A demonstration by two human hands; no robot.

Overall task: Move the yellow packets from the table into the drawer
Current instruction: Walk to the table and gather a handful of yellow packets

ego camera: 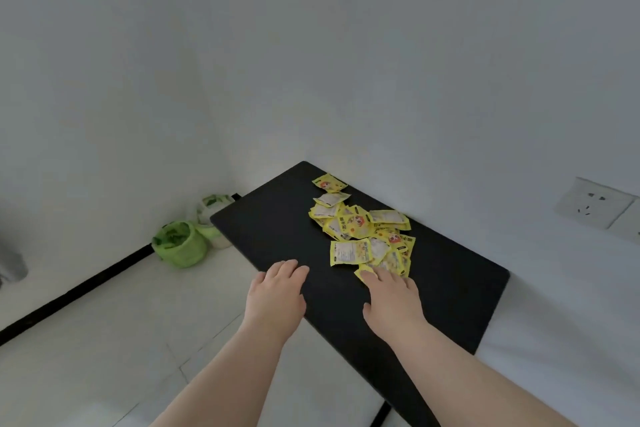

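Plain pale walls (pixel 311 45) fill the upper half of the frame and meet in a corner left of centre, under soft, even light. A black table (pixel 277 218) with rounded corners runs from the centre to the lower right, along the right-hand wall. At lower left is a white tiled floor (pixel 121 322) edged by a black skirting strip (pixel 86 281). A green bag (pixel 180 244) sits on the floor near the corner, with a paler bag (pixel 211 204) behind it. A white wall socket (pixel 594 202) shows at the right edge

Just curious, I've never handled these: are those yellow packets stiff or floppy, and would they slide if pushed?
The yellow packets look thin and flat with curled corners, so probably light and floppy. On the smooth black table they would likely slide easily. Overlapped in a loose heap, several may shift together.
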